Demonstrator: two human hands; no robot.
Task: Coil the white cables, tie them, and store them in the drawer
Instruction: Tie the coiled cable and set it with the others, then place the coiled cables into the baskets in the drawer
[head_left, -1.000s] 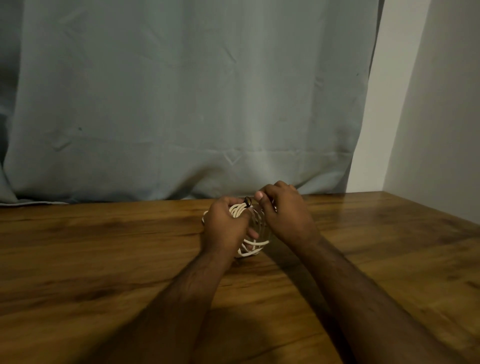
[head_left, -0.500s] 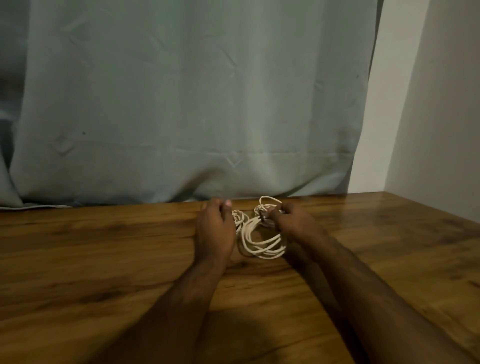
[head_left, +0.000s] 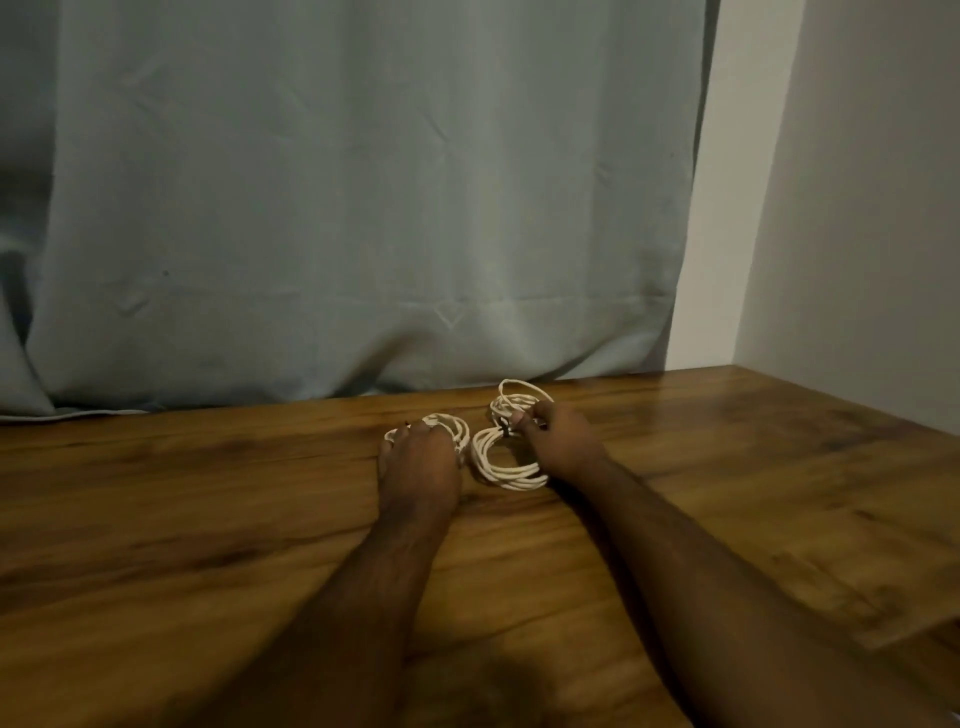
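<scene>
Head view: the left hand (head_left: 418, 465) lies flat, fingers extended, on a small cable coil (head_left: 452, 428). The right hand (head_left: 558, 441) pinches the tied cable bundle (head_left: 506, 460) on the wooden table (head_left: 208, 519). The curtain (head_left: 337, 208) hangs behind.

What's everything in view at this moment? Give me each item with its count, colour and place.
white cable coils: two bundles, white, far middle of the table, side by side
table: one, brown wood, across the foreground
curtain: one, pale grey-blue, behind the table
wall: white, right
left hand: one, resting on the left bundle
right hand: one, fingers pinching the right bundle at its middle
</scene>
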